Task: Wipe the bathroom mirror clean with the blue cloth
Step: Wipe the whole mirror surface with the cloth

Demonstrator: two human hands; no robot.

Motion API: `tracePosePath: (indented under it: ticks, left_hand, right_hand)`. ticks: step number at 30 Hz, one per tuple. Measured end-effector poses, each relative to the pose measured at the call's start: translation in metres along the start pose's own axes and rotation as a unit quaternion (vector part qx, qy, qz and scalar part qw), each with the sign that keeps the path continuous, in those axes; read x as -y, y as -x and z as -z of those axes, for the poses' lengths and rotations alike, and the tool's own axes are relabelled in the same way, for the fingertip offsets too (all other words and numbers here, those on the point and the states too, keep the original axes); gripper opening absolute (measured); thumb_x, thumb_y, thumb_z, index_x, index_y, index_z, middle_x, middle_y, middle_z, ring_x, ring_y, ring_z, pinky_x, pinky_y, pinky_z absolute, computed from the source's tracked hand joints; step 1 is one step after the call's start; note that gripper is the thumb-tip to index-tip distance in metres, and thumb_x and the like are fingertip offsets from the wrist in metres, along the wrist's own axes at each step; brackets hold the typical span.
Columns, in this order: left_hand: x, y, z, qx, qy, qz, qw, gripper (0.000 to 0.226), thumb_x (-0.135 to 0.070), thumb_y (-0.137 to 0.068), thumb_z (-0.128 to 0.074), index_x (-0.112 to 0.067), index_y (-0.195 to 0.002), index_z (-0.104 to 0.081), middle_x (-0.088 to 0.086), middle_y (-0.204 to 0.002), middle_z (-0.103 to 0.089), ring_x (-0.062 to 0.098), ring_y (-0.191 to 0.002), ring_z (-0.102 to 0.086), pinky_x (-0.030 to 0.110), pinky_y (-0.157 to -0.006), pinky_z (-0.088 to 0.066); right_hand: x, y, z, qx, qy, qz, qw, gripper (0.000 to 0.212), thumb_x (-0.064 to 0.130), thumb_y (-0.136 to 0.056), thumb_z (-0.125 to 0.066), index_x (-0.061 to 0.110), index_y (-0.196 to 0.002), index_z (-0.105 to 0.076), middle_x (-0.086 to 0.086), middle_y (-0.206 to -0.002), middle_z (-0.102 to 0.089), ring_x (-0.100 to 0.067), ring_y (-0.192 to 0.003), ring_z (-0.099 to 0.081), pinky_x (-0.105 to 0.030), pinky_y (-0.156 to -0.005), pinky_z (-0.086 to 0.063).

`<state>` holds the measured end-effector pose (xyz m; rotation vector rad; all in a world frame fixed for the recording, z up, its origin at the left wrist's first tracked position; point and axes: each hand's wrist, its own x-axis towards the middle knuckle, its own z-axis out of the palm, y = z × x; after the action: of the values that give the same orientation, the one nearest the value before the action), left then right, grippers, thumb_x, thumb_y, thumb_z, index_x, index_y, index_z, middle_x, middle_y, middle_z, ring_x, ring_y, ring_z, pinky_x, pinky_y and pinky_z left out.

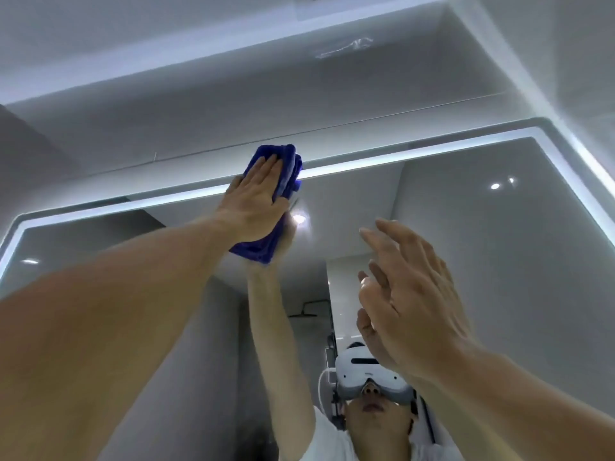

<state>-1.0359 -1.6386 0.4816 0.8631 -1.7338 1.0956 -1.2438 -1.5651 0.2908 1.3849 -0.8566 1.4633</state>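
Head: lit-edged mirror (482, 234), grey walls, cloth (286, 168) at top edge.

The folded blue terry cloth (289, 163) lies under the left hand's (256, 202) flat fingers (266, 168), against the large rectangular glass mirror (499, 261). It reaches past the fingertips, across the light strip (399, 158) along the mirror's top edge. The right hand (409, 294) is right of those fingers and lower, before the glass.

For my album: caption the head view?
Left hand presses blue cloth on the mirror near its top; right hand open.
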Motion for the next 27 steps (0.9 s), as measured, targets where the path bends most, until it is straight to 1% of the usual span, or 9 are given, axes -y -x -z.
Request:
tracePosePath:
  ticks: [2, 6, 12, 13, 16, 18, 21, 23, 27]
  left_hand:
    - [-0.005, -0.020, 0.004, -0.003, 0.012, 0.047, 0.999, 0.063, -0.037, -0.100, -0.029, -0.023, -0.158, -0.007, -0.001, -0.165, -0.012, 0.019, -0.151, -0.010, 0.048, -0.120, -0.017]
    - [-0.018, -0.010, -0.005, -0.015, 0.000, 0.067, 0.998, 0.067, -0.034, -0.101, -0.026, -0.022, -0.158, 0.007, -0.005, -0.166, 0.007, 0.010, -0.151, 0.008, 0.041, -0.123, -0.001]
    - [-0.057, 0.071, -0.020, 0.005, -0.044, -0.063, 0.997, 0.068, -0.046, -0.098, -0.018, -0.028, -0.152, 0.020, -0.007, -0.162, 0.020, 0.007, -0.148, 0.021, 0.038, -0.123, 0.008]
    - [-0.067, 0.093, -0.024, 0.003, -0.059, -0.094, 0.994, 0.069, -0.047, -0.098, -0.020, -0.026, -0.151, 0.019, -0.005, -0.163, 0.016, 0.009, -0.148, 0.020, 0.039, -0.123, 0.007]
    - [-0.092, 0.164, -0.041, -0.003, -0.073, -0.229, 0.971, 0.070, -0.043, -0.092, -0.035, -0.019, -0.155, -0.015, 0.004, -0.162, -0.023, 0.020, -0.151, -0.015, 0.048, -0.120, -0.018]
    - [-0.093, 0.194, -0.051, 0.033, -0.101, -0.285, 0.953, 0.066, -0.046, -0.097, -0.036, -0.022, -0.156, -0.020, -0.001, -0.162, -0.023, 0.019, -0.151, -0.016, 0.046, -0.117, -0.016]
    - [-0.076, 0.178, -0.047, 0.056, -0.123, -0.346, 0.928, 0.064, -0.048, -0.102, -0.029, -0.024, -0.158, -0.011, -0.004, -0.164, -0.013, 0.014, -0.153, -0.004, 0.043, -0.119, -0.008]
    - [-0.069, 0.142, -0.035, 0.046, -0.122, -0.327, 0.936, 0.064, -0.050, -0.102, -0.021, -0.025, -0.158, -0.001, -0.002, -0.165, -0.005, 0.012, -0.152, 0.005, 0.040, -0.121, -0.001]
    - [-0.059, 0.040, -0.016, 0.006, -0.051, -0.125, 0.991, 0.065, -0.047, -0.099, -0.012, -0.023, -0.156, 0.006, -0.001, -0.166, 0.003, 0.009, -0.151, 0.010, 0.035, -0.123, 0.001]
  right_hand:
    - [-0.001, -0.010, 0.001, -0.004, -0.003, 0.006, 1.000, 0.053, 0.038, -0.085, -0.034, 0.030, -0.137, -0.036, 0.004, -0.145, -0.038, -0.016, -0.133, -0.036, -0.034, -0.107, -0.025]
    - [-0.002, -0.017, 0.004, -0.016, -0.020, -0.011, 1.000, 0.054, 0.040, -0.083, -0.032, 0.030, -0.136, -0.039, 0.005, -0.146, -0.038, -0.015, -0.134, -0.033, -0.033, -0.106, -0.024]
    - [-0.001, -0.005, 0.025, -0.006, -0.009, -0.017, 1.000, 0.052, 0.034, -0.087, -0.039, 0.024, -0.138, -0.043, 0.003, -0.148, -0.035, -0.012, -0.134, -0.029, -0.026, -0.105, -0.018]
    - [-0.002, -0.004, 0.029, 0.002, -0.013, -0.025, 1.000, 0.053, 0.033, -0.088, -0.040, 0.024, -0.140, -0.042, 0.004, -0.149, -0.033, -0.011, -0.135, -0.027, -0.026, -0.106, -0.017]
    - [-0.003, -0.001, 0.042, 0.009, -0.022, -0.046, 0.999, 0.055, 0.033, -0.087, -0.038, 0.024, -0.141, -0.041, 0.007, -0.150, -0.030, -0.008, -0.135, -0.026, -0.026, -0.108, -0.019]
    - [-0.003, 0.002, 0.048, 0.005, -0.023, -0.047, 0.999, 0.054, 0.032, -0.087, -0.038, 0.022, -0.140, -0.043, 0.006, -0.149, -0.033, -0.009, -0.134, -0.029, -0.027, -0.107, -0.022]
    - [-0.005, 0.003, 0.052, 0.015, -0.013, -0.038, 0.999, 0.054, 0.031, -0.087, -0.039, 0.020, -0.140, -0.044, 0.003, -0.150, -0.034, -0.012, -0.135, -0.030, -0.030, -0.108, -0.025]
    - [-0.008, 0.002, 0.053, 0.022, -0.010, -0.042, 0.999, 0.055, 0.031, -0.087, -0.039, 0.022, -0.140, -0.043, 0.004, -0.151, -0.032, -0.011, -0.136, -0.027, -0.033, -0.110, -0.025]
    - [-0.011, 0.004, 0.052, 0.020, -0.007, -0.040, 0.999, 0.056, 0.033, -0.085, -0.038, 0.023, -0.140, -0.044, 0.005, -0.151, -0.032, -0.010, -0.136, -0.025, -0.031, -0.108, -0.023]
